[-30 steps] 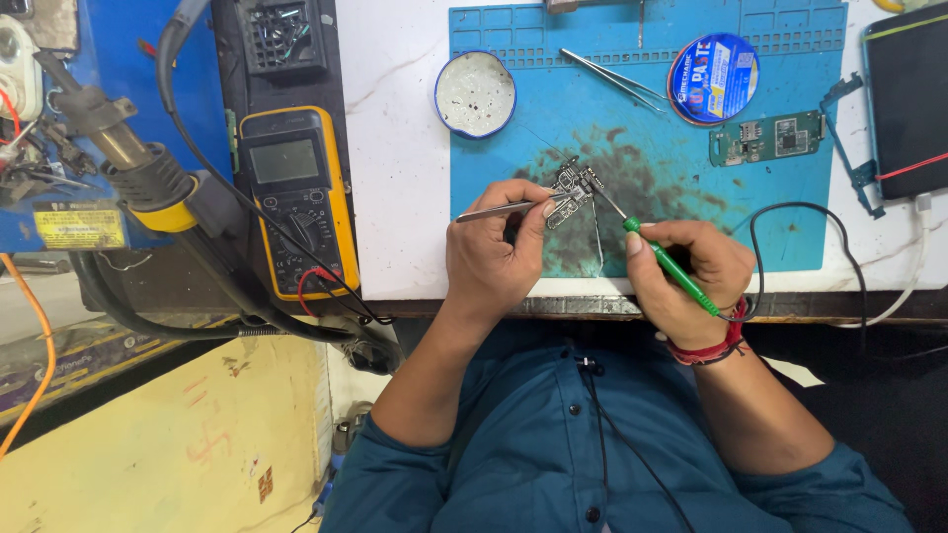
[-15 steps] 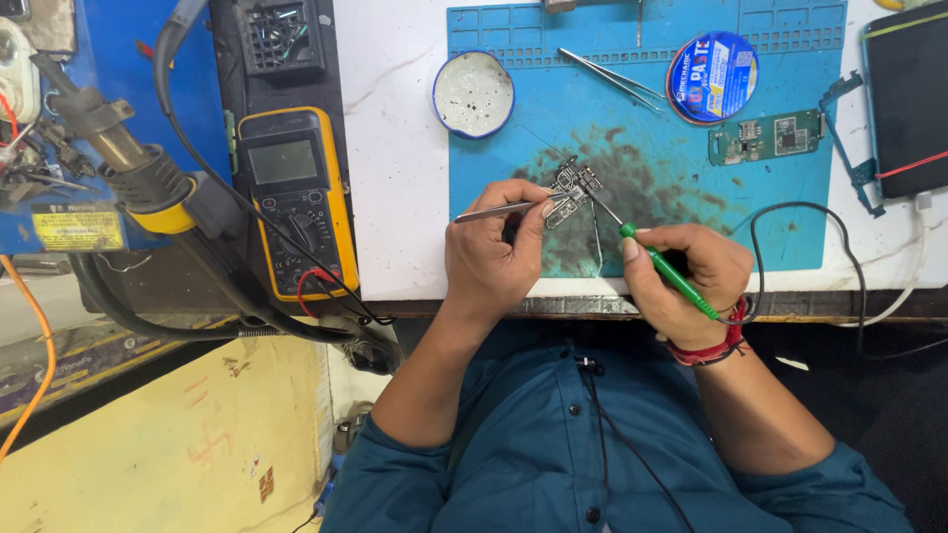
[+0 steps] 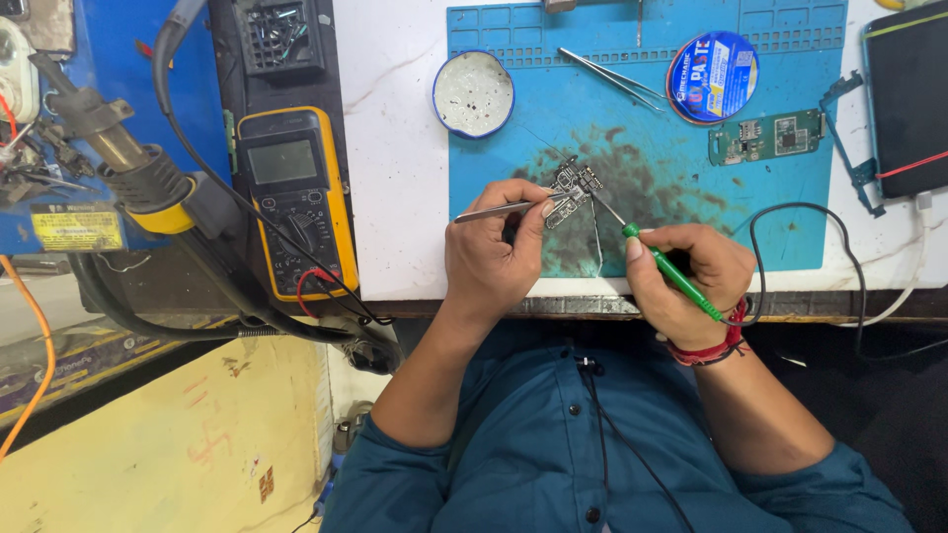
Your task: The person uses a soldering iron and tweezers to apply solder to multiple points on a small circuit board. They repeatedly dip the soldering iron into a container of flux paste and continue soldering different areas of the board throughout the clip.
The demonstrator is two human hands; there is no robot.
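Head view: a small circuit board (image 3: 575, 188) lies on the blue mat (image 3: 790, 217). The left hand (image 3: 494, 257) grips tweezers (image 3: 504, 208) steadying it; the right hand (image 3: 691, 276) grips a green soldering iron (image 3: 671, 271), tip on the board. Soldering seems underway; next calls for steady holding.

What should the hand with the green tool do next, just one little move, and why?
Probably keep the tip of the green-handled tool pressed on the same spot of the small circuit board a moment longer. The right hand has its tip at the board's edge, while the left hand pins the board with tweezers on the blue mat. The spot itself is too small to judge.
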